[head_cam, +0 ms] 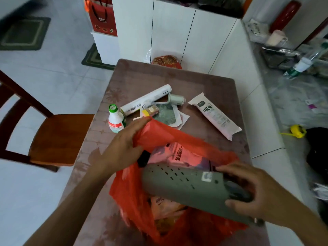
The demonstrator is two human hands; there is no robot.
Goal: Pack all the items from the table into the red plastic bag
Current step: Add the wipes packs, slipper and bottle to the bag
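Red plastic bag (156,137): thin, crinkled and translucent; it sits at the 6 o'clock edge of your desk (204,82), mouth open toward you.
Left hand (122,148): your fingers pinch the bag's rim at its 10 o'clock corner, holding the mouth up.
Right hand (255,190): closed around one end of a grey power strip (184,185), a flat plastic slab with rows of dark slots and a small white sticker; its writing is too blurred to read.
Power strip position: it lies tilted across the bag's mouth, free end pointing to 9 o'clock.
Inside the bag: a packet with Chinese print shows through the red film.
Desk at 12 o'clock: a white paper roll (145,100).
Desk at 10 o'clock: an upright white bottle (115,119), green cap, red label band.
Desk at 2 o'clock: a long white printed packet (215,115).
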